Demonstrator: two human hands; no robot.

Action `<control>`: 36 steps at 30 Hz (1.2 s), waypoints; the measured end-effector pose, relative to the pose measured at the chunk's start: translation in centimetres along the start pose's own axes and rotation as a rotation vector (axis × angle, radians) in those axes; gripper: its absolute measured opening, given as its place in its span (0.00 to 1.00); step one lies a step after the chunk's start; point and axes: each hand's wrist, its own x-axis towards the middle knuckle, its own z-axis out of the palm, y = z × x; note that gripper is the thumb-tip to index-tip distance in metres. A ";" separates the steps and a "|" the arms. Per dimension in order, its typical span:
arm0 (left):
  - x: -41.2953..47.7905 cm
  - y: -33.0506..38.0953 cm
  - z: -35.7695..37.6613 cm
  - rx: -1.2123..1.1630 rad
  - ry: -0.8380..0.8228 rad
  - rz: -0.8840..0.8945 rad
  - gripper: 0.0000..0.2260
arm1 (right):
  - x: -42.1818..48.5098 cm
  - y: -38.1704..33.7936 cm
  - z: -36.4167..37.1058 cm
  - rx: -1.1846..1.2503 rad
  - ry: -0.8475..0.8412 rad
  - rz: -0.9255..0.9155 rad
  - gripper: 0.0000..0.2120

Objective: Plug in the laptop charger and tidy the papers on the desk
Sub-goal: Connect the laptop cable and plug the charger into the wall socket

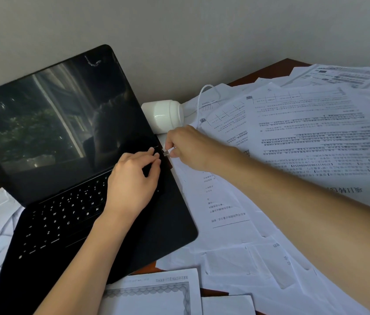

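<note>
Our left hand [131, 178], gripping nothing, is pressing the laptop [168, 223] steady; our right hand [188, 146] is pinching the plug [166, 152], which we are aligning squarely.

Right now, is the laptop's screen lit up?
No, the laptop's screen is dark and shows only dim reflections.

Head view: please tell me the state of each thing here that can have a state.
laptop: open, screen dark.
charger plug: pinched by the right hand at the laptop's right edge; seated or not, cannot tell.
charger brick: lying behind the laptop.
papers: scattered, overlapping, not stacked.
left hand: resting on the laptop's back right corner.
</note>
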 end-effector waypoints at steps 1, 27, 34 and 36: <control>0.0 0.0 0.0 0.001 0.001 0.001 0.09 | 0.1 0.0 0.0 0.005 0.007 -0.002 0.07; -0.1 0.2 0.1 0.037 0.006 0.007 0.09 | -0.3 -0.8 0.1 0.204 0.010 0.088 0.10; -0.1 0.0 -0.1 0.007 0.001 0.005 0.09 | -0.3 -0.1 -0.4 0.010 0.008 0.023 0.15; 0.0 -0.1 -0.1 0.009 -0.007 0.002 0.09 | -0.4 0.8 -0.8 -0.036 0.046 0.031 0.11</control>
